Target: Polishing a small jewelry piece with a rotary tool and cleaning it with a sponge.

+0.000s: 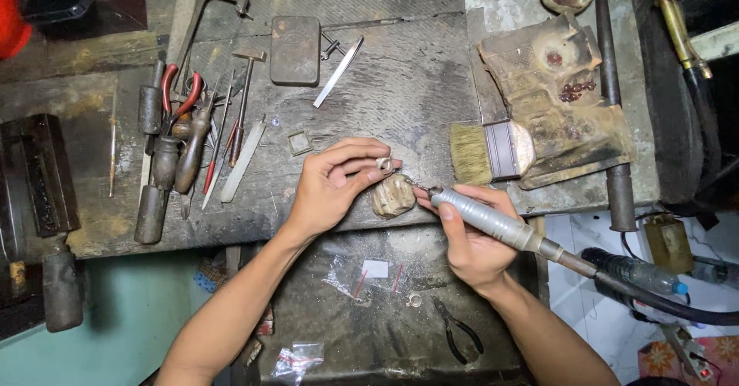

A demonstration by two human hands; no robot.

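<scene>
My left hand [335, 184] pinches a small pale metal piece [382, 163] between thumb and fingertips, just above a worn wooden bench peg [392, 196] at the bench edge. My right hand [466, 240] grips a grey rotary handpiece [485, 218] like a pen. Its tip [433, 192] points left, close to the small piece and the peg. A black flexible shaft [654, 297] runs from the handpiece off to the right.
A wide bristle brush [491, 152] lies right of the hands. Pliers, files, a hammer and tweezers [192, 140] crowd the left of the wooden bench [400, 86]. A tray below holds black pliers [459, 330], a ring [414, 300] and small plastic bags [296, 355].
</scene>
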